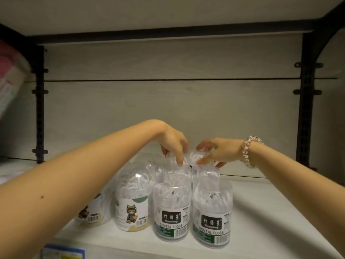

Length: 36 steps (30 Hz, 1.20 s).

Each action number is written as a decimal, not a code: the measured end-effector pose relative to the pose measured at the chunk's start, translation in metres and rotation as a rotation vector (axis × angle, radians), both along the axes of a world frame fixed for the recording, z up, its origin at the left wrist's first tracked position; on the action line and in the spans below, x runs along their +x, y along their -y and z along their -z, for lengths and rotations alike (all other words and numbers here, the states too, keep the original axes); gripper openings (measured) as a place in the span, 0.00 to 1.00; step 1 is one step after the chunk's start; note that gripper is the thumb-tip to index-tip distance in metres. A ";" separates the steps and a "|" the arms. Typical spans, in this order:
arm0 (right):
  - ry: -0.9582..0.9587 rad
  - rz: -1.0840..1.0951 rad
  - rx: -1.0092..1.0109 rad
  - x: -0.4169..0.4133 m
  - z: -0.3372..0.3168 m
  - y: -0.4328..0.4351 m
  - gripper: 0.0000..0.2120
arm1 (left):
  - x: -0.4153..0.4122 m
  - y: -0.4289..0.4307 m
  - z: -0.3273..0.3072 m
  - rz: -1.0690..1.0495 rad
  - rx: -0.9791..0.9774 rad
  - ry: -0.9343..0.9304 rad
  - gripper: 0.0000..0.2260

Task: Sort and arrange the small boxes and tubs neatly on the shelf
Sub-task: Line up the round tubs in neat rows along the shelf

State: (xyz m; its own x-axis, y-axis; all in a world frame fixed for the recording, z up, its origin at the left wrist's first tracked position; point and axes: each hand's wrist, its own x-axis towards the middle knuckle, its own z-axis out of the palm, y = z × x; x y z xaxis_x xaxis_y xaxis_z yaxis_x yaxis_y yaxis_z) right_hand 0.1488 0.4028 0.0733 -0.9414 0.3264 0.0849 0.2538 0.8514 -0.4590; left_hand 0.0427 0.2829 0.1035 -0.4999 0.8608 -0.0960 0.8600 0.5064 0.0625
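Several clear tubs of white floss picks stand on the pale shelf (pixel 261 212). Two front tubs carry dark "DENTAL FLOSS" labels, the left one (pixel 171 208) and the right one (pixel 212 215). Left of them stand two tubs with cat pictures, one in full view (pixel 132 202) and one (pixel 91 212) partly behind my left forearm. Behind the front pair stand two more clear tubs. My left hand (pixel 173 144) grips the top of the back left tub (pixel 175 165) from above. My right hand (pixel 214 152) pinches the lid of the back right tub (pixel 201 163).
Black shelf posts rise at the left (pixel 40 109) and right (pixel 306 109), with a shelf board overhead. A pink and white container (pixel 11 77) sits at the far left. A blue and yellow box (pixel 63 252) shows at the bottom edge.
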 end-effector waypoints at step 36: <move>-0.103 -0.111 0.069 0.076 0.012 0.020 0.16 | 0.065 0.103 -0.008 0.197 0.105 -0.157 0.24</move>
State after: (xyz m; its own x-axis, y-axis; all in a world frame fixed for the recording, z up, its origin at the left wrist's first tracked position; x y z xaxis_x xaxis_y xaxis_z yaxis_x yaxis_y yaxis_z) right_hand 0.2251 0.3828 0.0612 -0.9566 0.2109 0.2010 0.1111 0.9019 -0.4175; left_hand 0.1072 0.1798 0.1112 -0.3238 0.9439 0.0644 0.9445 0.3264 -0.0362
